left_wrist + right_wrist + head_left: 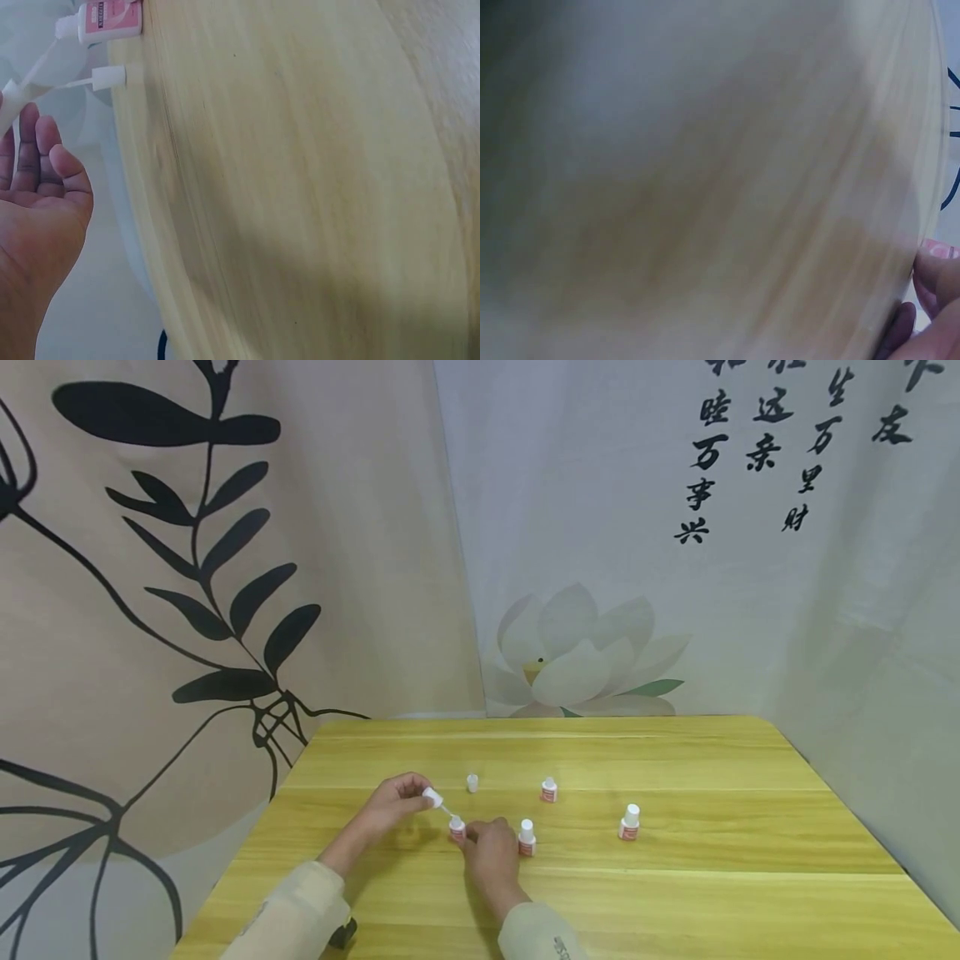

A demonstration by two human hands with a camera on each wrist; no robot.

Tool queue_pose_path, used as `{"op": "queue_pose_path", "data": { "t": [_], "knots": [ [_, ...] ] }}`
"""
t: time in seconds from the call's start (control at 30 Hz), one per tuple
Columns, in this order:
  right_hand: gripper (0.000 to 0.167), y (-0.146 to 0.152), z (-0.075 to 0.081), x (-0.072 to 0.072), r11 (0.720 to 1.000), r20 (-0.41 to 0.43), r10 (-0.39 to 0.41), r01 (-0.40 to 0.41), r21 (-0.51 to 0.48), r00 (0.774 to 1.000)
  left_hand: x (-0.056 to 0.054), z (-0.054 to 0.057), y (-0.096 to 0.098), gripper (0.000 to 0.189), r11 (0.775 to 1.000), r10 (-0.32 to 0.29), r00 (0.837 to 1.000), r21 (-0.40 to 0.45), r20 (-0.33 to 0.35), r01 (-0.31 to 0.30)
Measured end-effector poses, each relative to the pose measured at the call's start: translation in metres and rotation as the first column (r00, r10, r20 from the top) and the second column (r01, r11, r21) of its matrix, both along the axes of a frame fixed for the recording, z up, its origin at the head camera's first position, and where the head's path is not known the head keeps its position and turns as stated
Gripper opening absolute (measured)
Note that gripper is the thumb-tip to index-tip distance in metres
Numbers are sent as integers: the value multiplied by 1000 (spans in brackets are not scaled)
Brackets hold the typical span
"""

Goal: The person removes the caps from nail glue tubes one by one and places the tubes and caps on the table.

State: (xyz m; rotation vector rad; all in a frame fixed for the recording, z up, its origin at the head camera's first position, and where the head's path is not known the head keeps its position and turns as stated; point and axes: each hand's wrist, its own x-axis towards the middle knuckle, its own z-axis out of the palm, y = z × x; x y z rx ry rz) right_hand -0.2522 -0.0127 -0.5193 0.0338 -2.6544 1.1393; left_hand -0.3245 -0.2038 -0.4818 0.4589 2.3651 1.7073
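Observation:
My left hand [396, 800] pinches a white brush cap [432, 797] by its top, tilted, with the thin stem slanting down to the mouth of an uncapped small bottle [457, 829]. Whether the brush tip is inside the mouth is too small to tell. The fingers of my right hand [492, 860] grip that bottle from the right, on the table. It is white with a pink label [112, 16], seen in the left wrist view. Only the right hand's fingertips [937, 271] and a sliver of pink label show in the right wrist view.
Another white cap [472, 783] lies on the wooden table [712, 835] beyond the hands, its stem visible in the left wrist view. One capped bottle [527, 838] stands just right of my right hand. Two more, a farther bottle [549, 790] and a right-hand bottle [630, 822], stand apart.

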Motion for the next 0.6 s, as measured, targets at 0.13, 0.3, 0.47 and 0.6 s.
{"op": "queue_pose_path", "data": {
  "t": [0.13, 0.3, 0.47, 0.6],
  "knots": [
    [13, -1, 0, 0, 1000, 14, 1, 0, -8, 1000, -1, 0, 1, 23, 999, 37, 999, 18, -2, -37],
    [14, -1, 0, 1, 1000, 13, -3, 3, -12, 1000, -1, 0, 2, 29, 997, 71, 997, 38, -1, -71],
    [14, -1, 1, 1, 1000, 15, -8, 8, -12, 1000, 0, -2, 3, 33, 996, 85, 996, 24, -7, -84],
    [14, -1, 0, 0, 1000, 5, -7, 7, -3, 1000, 1, -1, 4, 31, 994, 105, 995, 37, -7, -104]
  ]
}}
